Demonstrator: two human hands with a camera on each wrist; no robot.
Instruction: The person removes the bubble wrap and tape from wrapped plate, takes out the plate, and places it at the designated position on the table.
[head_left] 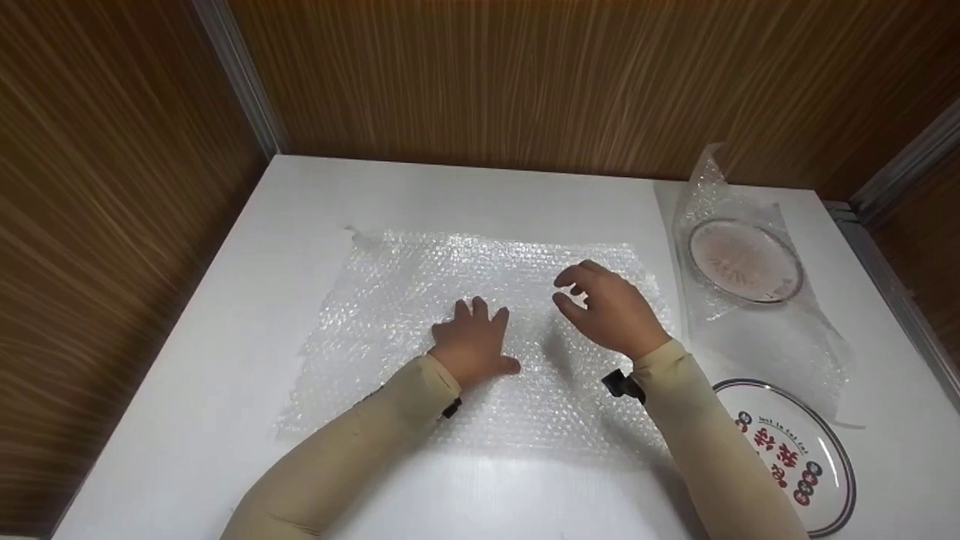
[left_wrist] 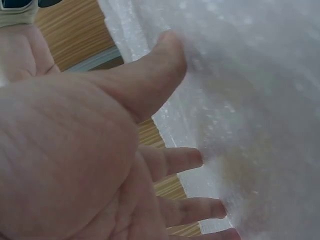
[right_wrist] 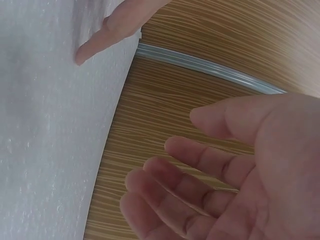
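Note:
A sheet of clear bubble wrap (head_left: 405, 300) lies spread over the middle of the white table. On it rests my left hand (head_left: 471, 345), fingers spread; the left wrist view has its thumb (left_wrist: 165, 60) and fingertips against the bubble wrap (left_wrist: 260, 100). My right hand (head_left: 611, 309) hovers above the sheet's right part, its fingers loosely bent. The right wrist view finds nothing between that hand's (right_wrist: 215, 175) thumb and fingers. Right of the sheet, near my right forearm, is a round plate (head_left: 825, 450) with a dark rim and red characters.
Farther back on the right, another round plate (head_left: 742, 262) lies on or within a second piece of bubble wrap (head_left: 772, 345), whose corner sticks up. The white table (head_left: 202, 360) meets wood-grain panels (head_left: 480, 82) at its back and sides.

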